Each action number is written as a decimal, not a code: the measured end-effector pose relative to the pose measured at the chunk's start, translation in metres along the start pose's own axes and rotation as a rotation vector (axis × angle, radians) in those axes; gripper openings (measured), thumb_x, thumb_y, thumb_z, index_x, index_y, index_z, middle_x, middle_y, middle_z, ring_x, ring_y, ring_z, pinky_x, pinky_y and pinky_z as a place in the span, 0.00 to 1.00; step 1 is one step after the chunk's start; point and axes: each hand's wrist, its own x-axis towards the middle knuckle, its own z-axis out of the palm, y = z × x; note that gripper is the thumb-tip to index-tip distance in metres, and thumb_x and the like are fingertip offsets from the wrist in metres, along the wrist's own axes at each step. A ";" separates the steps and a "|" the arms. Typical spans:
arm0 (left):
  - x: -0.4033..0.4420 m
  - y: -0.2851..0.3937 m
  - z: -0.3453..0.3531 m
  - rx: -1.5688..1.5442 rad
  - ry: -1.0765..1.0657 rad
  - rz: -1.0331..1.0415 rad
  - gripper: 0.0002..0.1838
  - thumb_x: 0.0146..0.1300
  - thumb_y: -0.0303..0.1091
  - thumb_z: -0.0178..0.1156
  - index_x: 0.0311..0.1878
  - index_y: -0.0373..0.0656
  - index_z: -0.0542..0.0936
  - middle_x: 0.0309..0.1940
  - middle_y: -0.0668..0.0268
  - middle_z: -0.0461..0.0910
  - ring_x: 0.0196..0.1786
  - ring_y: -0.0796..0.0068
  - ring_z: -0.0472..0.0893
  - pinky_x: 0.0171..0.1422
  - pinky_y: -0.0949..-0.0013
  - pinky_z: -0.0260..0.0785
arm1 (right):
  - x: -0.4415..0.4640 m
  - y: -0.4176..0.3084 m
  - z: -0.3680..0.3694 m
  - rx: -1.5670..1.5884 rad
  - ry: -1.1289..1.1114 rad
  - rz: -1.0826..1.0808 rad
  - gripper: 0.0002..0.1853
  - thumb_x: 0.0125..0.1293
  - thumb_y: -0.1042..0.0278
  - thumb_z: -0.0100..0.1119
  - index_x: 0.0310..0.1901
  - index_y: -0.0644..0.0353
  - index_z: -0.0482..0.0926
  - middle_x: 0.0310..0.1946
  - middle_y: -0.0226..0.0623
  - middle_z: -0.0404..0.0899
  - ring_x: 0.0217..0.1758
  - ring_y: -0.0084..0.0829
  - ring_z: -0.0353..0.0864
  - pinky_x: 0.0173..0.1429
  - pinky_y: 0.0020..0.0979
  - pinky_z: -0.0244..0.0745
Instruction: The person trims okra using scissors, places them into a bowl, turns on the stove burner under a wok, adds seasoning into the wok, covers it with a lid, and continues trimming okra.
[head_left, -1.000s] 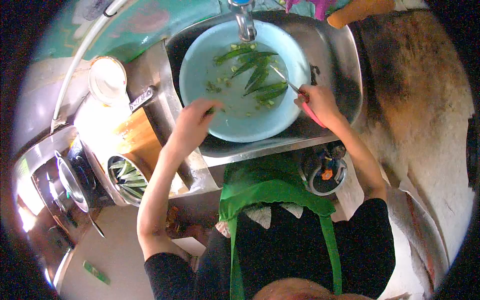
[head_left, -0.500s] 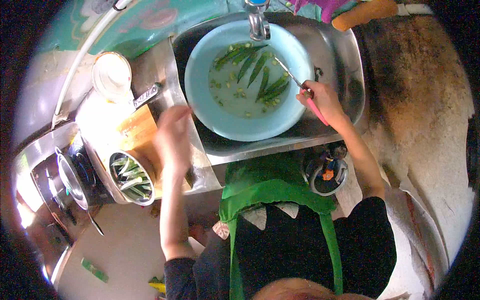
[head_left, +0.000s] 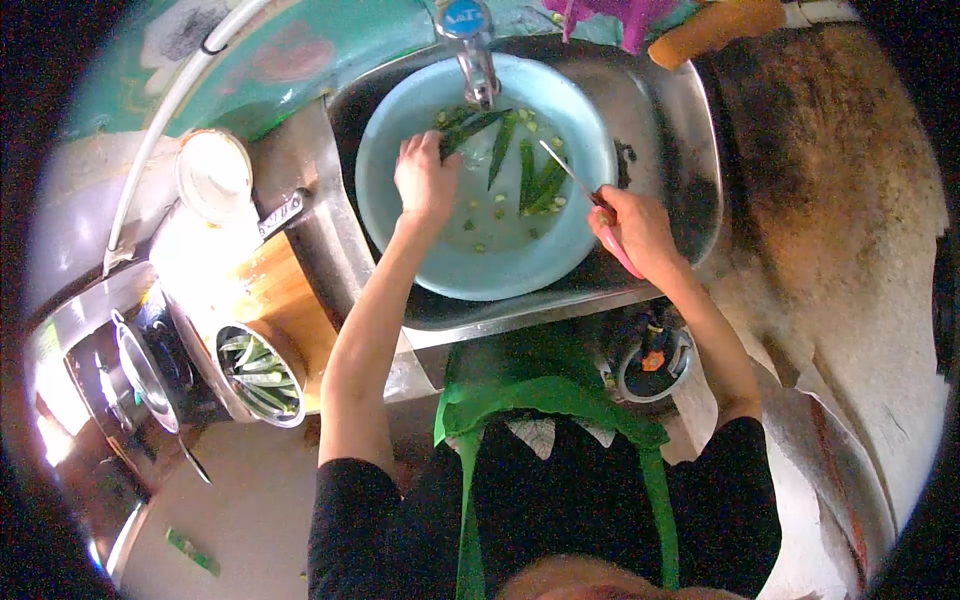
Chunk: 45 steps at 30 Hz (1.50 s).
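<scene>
A light blue basin (head_left: 385, 240) of water sits in the metal sink, with green okra pods (head_left: 503, 150) and small cut okra pieces floating in it. My left hand (head_left: 426, 185) reaches into the basin's left side, its fingers curled around an okra pod (head_left: 480, 130) near the far rim. Over the basin's right edge, my right hand (head_left: 638, 232) is closed on pink-handled scissors (head_left: 622, 252). Their blades point up and left above the water, close to the pods on the right. Whether the blades are parted is hard to make out.
A faucet (head_left: 480, 75) overhangs the basin's far side. To the left are a wooden cutting board (head_left: 290, 290), a metal bowl of okra (head_left: 262, 385), a knife (head_left: 282, 213) and a white bowl (head_left: 214, 177). A pan (head_left: 145, 365) stands farther left.
My left hand has moved from above the counter into the basin and taken hold of an okra pod. The scissors stay over the basin's right side. The view has shifted slightly.
</scene>
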 end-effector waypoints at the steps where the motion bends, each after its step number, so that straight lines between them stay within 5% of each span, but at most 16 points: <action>1: -0.003 0.004 -0.021 -0.086 0.023 0.046 0.17 0.48 0.26 0.64 0.43 0.38 0.76 0.33 0.59 0.79 0.38 0.62 0.77 0.42 0.62 0.69 | 0.002 -0.004 0.001 0.005 -0.002 -0.009 0.10 0.58 0.63 0.55 0.26 0.58 0.71 0.19 0.47 0.74 0.25 0.50 0.76 0.29 0.46 0.67; 2: -0.011 0.009 -0.035 -0.076 0.029 0.042 0.17 0.48 0.26 0.64 0.43 0.38 0.76 0.33 0.59 0.79 0.38 0.62 0.77 0.42 0.62 0.69 | 0.006 -0.011 0.003 0.022 -0.025 -0.033 0.09 0.58 0.63 0.55 0.27 0.58 0.70 0.19 0.47 0.74 0.25 0.50 0.76 0.30 0.47 0.67; 3: -0.020 0.014 -0.046 -0.419 -0.053 -0.166 0.16 0.51 0.25 0.63 0.45 0.37 0.75 0.31 0.62 0.78 0.34 0.69 0.76 0.37 0.68 0.68 | 0.010 -0.020 0.004 0.037 -0.047 -0.055 0.08 0.59 0.63 0.55 0.28 0.58 0.70 0.20 0.46 0.75 0.26 0.51 0.77 0.30 0.47 0.68; 4: -0.028 0.022 -0.058 -0.764 -0.133 -0.378 0.16 0.53 0.24 0.62 0.47 0.37 0.75 0.30 0.64 0.78 0.30 0.76 0.74 0.33 0.74 0.66 | 0.014 -0.036 0.001 -0.055 -0.007 -0.166 0.05 0.55 0.71 0.56 0.30 0.60 0.71 0.20 0.42 0.74 0.25 0.42 0.76 0.29 0.37 0.67; 7: -0.045 0.054 -0.091 -1.162 -0.133 -0.436 0.15 0.58 0.23 0.59 0.50 0.36 0.75 0.29 0.69 0.77 0.27 0.86 0.70 0.30 0.80 0.62 | 0.021 -0.071 0.000 0.003 -0.005 -0.292 0.06 0.55 0.73 0.56 0.33 0.62 0.72 0.25 0.43 0.75 0.29 0.44 0.77 0.31 0.39 0.68; 17: -0.067 0.060 -0.112 -1.253 -0.027 -0.473 0.10 0.67 0.30 0.54 0.49 0.37 0.76 0.30 0.69 0.78 0.28 0.85 0.70 0.33 0.80 0.62 | 0.019 -0.121 0.001 -0.260 0.060 -0.474 0.10 0.53 0.73 0.60 0.36 0.57 0.71 0.27 0.41 0.72 0.29 0.46 0.76 0.32 0.45 0.69; 34: -0.082 0.044 -0.097 -1.287 -0.167 -0.415 0.04 0.68 0.28 0.49 0.42 0.41 0.73 0.27 0.73 0.71 0.26 0.86 0.66 0.30 0.80 0.57 | 0.012 -0.111 0.011 -0.148 -0.141 -0.415 0.05 0.56 0.71 0.55 0.30 0.59 0.69 0.18 0.46 0.72 0.25 0.51 0.75 0.30 0.48 0.66; 45: -0.090 0.026 -0.055 -1.379 -0.283 -0.536 0.05 0.68 0.30 0.51 0.43 0.39 0.71 0.27 0.71 0.72 0.26 0.83 0.67 0.28 0.78 0.58 | 0.019 -0.062 0.043 -0.126 -0.237 -0.284 0.15 0.57 0.61 0.62 0.21 0.60 0.70 0.16 0.44 0.72 0.21 0.43 0.75 0.27 0.40 0.65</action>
